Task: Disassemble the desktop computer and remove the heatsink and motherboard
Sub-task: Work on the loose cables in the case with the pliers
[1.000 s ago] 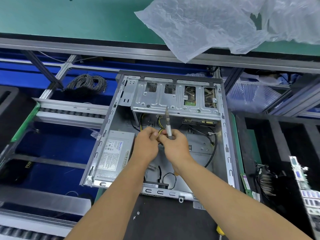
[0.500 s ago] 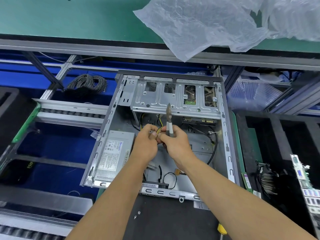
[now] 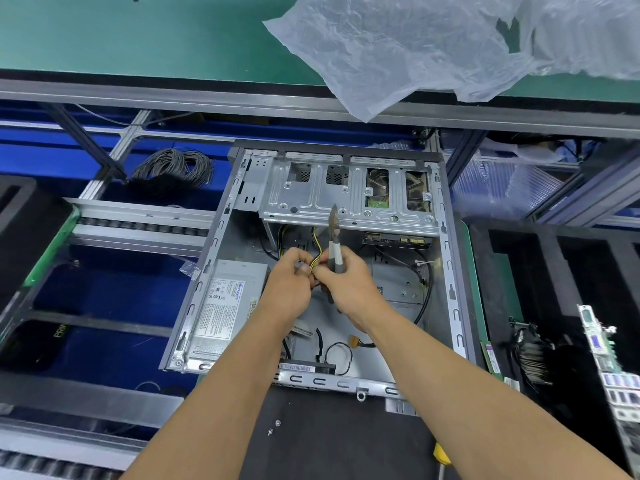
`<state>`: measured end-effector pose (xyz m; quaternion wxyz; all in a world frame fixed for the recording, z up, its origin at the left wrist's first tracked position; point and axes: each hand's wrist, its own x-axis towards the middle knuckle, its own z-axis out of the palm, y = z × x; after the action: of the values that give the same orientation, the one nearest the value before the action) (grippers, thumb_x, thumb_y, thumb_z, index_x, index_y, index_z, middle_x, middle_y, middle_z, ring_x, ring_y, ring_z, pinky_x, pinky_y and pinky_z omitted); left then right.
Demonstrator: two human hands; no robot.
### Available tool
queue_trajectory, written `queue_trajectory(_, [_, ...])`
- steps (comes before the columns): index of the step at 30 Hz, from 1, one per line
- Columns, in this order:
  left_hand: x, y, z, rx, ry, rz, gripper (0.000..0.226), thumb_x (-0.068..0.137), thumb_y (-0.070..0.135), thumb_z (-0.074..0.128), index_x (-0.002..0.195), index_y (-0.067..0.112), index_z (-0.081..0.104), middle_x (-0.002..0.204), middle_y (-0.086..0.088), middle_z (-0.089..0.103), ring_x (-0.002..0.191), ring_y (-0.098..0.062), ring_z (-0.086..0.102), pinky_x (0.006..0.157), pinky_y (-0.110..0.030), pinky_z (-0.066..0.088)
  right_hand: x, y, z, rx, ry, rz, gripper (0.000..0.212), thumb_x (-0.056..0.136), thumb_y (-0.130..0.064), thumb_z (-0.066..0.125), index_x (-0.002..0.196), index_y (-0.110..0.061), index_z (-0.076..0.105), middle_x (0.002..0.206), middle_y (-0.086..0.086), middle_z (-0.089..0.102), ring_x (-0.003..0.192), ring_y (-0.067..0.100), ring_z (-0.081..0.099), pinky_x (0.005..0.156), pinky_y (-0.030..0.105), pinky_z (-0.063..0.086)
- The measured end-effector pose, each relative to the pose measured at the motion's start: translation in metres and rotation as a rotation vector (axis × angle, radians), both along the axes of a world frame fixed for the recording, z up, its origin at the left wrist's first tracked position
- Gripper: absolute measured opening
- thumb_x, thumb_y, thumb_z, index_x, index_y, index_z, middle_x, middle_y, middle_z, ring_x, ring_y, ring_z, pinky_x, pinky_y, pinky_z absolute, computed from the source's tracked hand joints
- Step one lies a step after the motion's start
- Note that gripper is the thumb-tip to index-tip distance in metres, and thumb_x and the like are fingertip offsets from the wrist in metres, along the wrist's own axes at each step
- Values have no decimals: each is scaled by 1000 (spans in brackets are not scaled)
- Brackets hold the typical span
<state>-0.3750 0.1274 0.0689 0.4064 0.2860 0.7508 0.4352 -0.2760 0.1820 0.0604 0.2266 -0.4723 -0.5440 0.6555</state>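
1. Head view: an open computer case (image 3: 221,271) is seen in the middle of the frame, lying on its side on a dark mat (image 3: 329,438).
2. The left hand (image 3: 289,289) is closed around a bunch of yellow and black wires (image 3: 316,263) inside the case.
3. The right hand (image 3: 349,285) is closed around a pair of cutters (image 3: 335,237), with the tip pointed up toward the top of the frame. The two hands are touching at the wires.
4. A grey power box (image 3: 225,306) with a white label is seen in the left part of the case.
5. A shiny metal drive cage (image 3: 346,199) is seen across the upper part of the case.
6. Thin black cables (image 3: 337,355) are seen on the bare case floor, below the hands.
7. A green circuit board (image 3: 613,372) is seen standing in a black tray (image 3: 540,258) at the right edge of the frame. It cannot be told if this is the motherboard.
8. A crinkled plastic sheet (image 3: 415,46) is seen on the green worktop (image 3: 138,32) at the top of the frame.
9. A coil of grey wire (image 3: 173,166) is seen at the upper left.
10. Two small screws (image 3: 274,427) are seen on the mat, near the bottom.
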Motion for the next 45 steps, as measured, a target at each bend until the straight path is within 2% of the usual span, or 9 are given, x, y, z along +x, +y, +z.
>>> queue_trajectory(4, [2, 0, 2, -2, -15, 19, 24, 103, 7, 38, 95, 16, 59, 76, -1, 59, 55, 6, 53, 53, -10, 40, 2, 0, 3, 11, -7, -1, 13, 83, -13, 64, 92, -19, 57, 60, -9, 61, 53, 6, 51, 55, 28, 41])
queue_trajectory(6, [4, 0, 2, -3, -22, 33, 23, 103, 9, 39, 98, 15, 61, 80, -2, 64, 66, -4, 56, 61, -17, 41, 5, -2, 9, 124, -105, 5, 9, 86, -22, 61, 91, -24, 55, 70, -5, 68, 63, 7, 57, 60, 20, 45])
queue_trajectory(8, [4, 1, 1, -13, -17, 49, 24, 103, 9, 39, 99, 13, 62, 83, -1, 67, 72, -7, 58, 65, -21, 44, 15, -5, 17, 348, -328, 50, 13, 86, -40, 57, 92, -29, 52, 77, -7, 65, 70, 6, 57, 59, 18, 43])
queue_trajectory(10, [4, 2, -1, -26, -26, 53, 24, 103, 8, 39, 99, 14, 61, 82, 1, 69, 70, -5, 60, 67, -21, 48, 32, -9, 26, 688, -617, 146, 30, 83, -50, 49, 98, -25, 53, 84, -3, 61, 77, 17, 55, 64, 32, 45])
queue_trajectory(12, [5, 4, -1, -16, -68, 62, 26, 104, 6, 37, 96, 15, 60, 80, 0, 69, 63, 1, 60, 60, -13, 48, 49, -13, 36, 1055, -916, 236, 41, 79, -50, 47, 101, -17, 58, 86, 4, 59, 79, 26, 52, 67, 37, 42])
queue_trajectory(14, [6, 6, -2, -7, -68, 71, 26, 103, 3, 37, 97, 12, 60, 80, 2, 67, 63, 2, 59, 54, -7, 44, 61, -15, 44, 1222, -1068, 305, 40, 76, -46, 55, 97, -13, 62, 83, 8, 58, 77, 29, 49, 67, 39, 39])
queue_trajectory(23, [4, 5, -5, -41, -15, 52, 24, 103, 7, 39, 101, 15, 62, 102, -8, 70, 76, -9, 59, 70, -16, 48, 63, -15, 45, 1239, -1217, 430, 39, 75, -41, 68, 100, -12, 68, 81, 9, 60, 77, 29, 50, 68, 39, 40])
queue_trajectory(28, [4, 5, -6, -39, -4, 48, 23, 103, 8, 40, 101, 15, 61, 95, -3, 70, 70, -3, 56, 57, -5, 43, 62, -14, 41, 1227, -1199, 408, 39, 77, -42, 65, 103, -13, 67, 84, 9, 61, 79, 29, 51, 70, 39, 40])
queue_trajectory(45, [5, 5, -6, -51, -25, 61, 21, 103, 9, 41, 105, 12, 61, 94, -5, 71, 68, -3, 58, 61, -10, 46, 63, -21, 37, 1258, -1226, 353, 30, 76, -34, 67, 95, -11, 66, 79, 9, 59, 75, 29, 51, 65, 38, 40])
